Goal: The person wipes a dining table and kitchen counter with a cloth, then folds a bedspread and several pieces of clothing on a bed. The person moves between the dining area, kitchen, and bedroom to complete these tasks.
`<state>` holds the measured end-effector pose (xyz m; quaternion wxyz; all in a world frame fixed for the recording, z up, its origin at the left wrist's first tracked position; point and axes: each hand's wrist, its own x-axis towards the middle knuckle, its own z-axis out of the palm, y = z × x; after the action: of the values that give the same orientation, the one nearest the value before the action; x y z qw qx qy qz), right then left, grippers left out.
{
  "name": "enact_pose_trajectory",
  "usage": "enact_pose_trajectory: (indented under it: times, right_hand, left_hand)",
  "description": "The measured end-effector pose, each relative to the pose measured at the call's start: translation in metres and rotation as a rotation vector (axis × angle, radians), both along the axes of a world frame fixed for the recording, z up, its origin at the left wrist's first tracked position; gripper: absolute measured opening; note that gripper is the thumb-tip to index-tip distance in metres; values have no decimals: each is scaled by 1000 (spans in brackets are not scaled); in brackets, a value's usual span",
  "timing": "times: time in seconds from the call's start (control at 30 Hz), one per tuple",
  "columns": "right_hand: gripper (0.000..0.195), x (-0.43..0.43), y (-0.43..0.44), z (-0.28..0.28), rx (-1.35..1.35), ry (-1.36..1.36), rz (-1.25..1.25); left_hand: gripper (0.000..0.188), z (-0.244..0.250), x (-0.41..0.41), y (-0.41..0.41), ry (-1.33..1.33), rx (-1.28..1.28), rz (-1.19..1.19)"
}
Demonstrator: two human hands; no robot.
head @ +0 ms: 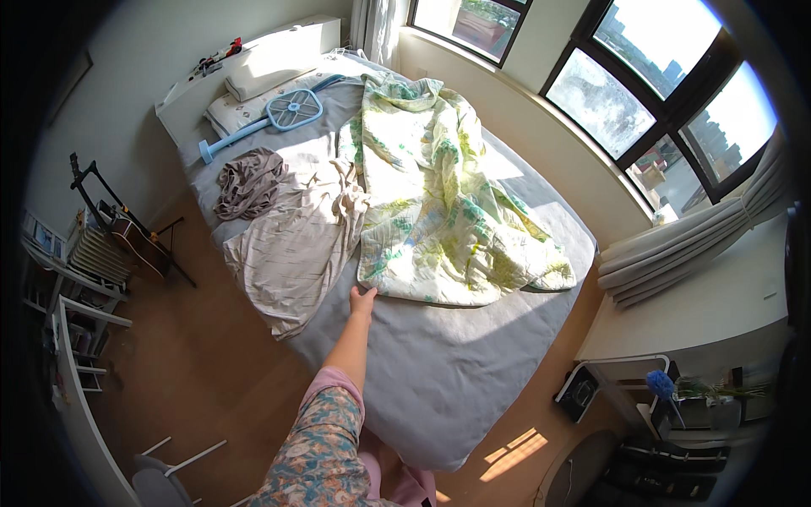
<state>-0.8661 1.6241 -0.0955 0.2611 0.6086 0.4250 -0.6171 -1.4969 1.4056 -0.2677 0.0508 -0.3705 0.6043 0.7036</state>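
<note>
My left hand (362, 300) reaches out over the bed and pinches the near left corner of a white quilt (412, 253) with a green and yellow leaf print. The quilt lies rumpled across the right half of the bed, partly folded over itself. Just left of the hand is a beige patterned cloth (291, 253), bunched at its upper right and draping over the bed's left edge. A crumpled grey-brown cloth (250, 182) lies beyond it. Under them all is a grey fitted sheet (443, 374). My right hand is out of view.
A blue electric mosquito swatter (294, 110) lies by the pillows (272, 76) near the white headboard (298, 35). An acoustic guitar (136, 244) leans on a stand at left. A grey chair (161, 481) is at lower left; windows (633, 108) and a curtain (684, 247) line the right.
</note>
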Motion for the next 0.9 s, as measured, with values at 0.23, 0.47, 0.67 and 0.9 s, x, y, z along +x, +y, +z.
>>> enact_pose_trajectory:
  times: [0.23,0.47,0.67,0.9]
  right_hand:
    - [38,-28,-6,-16,-5,-71,26]
    - [45,-161,21,37,-47,317,-266]
    - [49,-272,22,127,-271,765,-50]
    - [33,-176,101,246,-22,976,125]
  left_hand:
    - [17,30,-48,13,-4,63,-441]
    - [26,172,161,91,137,539,-995]
    - [30,315,337,87,526,64,-1318]
    - [45,317,391,132,40,525,-364]
